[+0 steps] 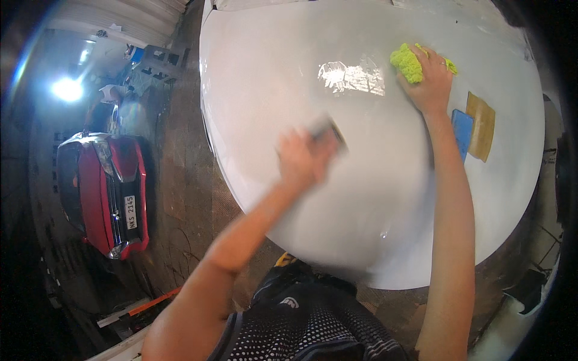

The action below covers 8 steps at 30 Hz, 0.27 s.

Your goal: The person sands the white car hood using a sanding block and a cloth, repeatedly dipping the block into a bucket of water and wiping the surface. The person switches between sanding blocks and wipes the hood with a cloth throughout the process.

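A broad white painted panel (259,96), shaped like a car hood, fills the middle of the view. My left hand (298,157), blurred by motion, grips a small dark block with a flat face, much like a sanding block (330,133), against the panel's middle. Farther off to the right, my right hand (433,84) presses a crumpled yellow-green cloth (407,63) onto the panel, its fingers bent over it. Beside my right forearm lie a blue flat pad (462,127) and a tan sheet resembling sandpaper (483,129), partly overlapping.
Bright reflections (352,77) shine on the panel between my hands. To the left, a red car (108,192) stands on the dark brown floor (186,150). A grey concrete block (158,63) sits past the panel's left edge. An orange-edged strip (153,302) lies at lower left.
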Available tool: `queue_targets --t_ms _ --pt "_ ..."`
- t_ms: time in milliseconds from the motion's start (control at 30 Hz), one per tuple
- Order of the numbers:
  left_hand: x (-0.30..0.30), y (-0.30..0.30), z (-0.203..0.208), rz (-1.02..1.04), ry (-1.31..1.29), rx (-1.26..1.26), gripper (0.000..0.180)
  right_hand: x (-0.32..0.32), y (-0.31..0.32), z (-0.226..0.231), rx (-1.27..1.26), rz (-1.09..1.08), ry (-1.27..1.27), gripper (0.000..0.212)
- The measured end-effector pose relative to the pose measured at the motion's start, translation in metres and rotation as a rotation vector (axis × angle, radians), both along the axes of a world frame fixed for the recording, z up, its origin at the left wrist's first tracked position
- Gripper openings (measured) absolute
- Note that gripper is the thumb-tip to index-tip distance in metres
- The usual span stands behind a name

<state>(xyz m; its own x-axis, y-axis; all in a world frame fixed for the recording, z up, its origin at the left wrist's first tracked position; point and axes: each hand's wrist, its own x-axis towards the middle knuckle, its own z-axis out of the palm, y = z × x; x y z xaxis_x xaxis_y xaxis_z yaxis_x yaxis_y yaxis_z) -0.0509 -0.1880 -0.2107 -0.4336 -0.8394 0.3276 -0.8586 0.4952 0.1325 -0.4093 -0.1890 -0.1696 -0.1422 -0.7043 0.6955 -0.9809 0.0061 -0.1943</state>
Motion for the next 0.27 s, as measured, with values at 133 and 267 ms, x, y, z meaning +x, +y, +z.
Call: queue_targets --t_ms 133,267 --pt "0.002 0.019 0.028 -0.355 -0.219 0.030 0.033 -0.004 0.007 0.007 0.009 -0.014 0.003 0.069" --pt "0.059 -0.234 0.039 0.221 0.195 -0.232 0.046 0.008 0.001 0.007 0.036 0.003 -0.002 0.069"
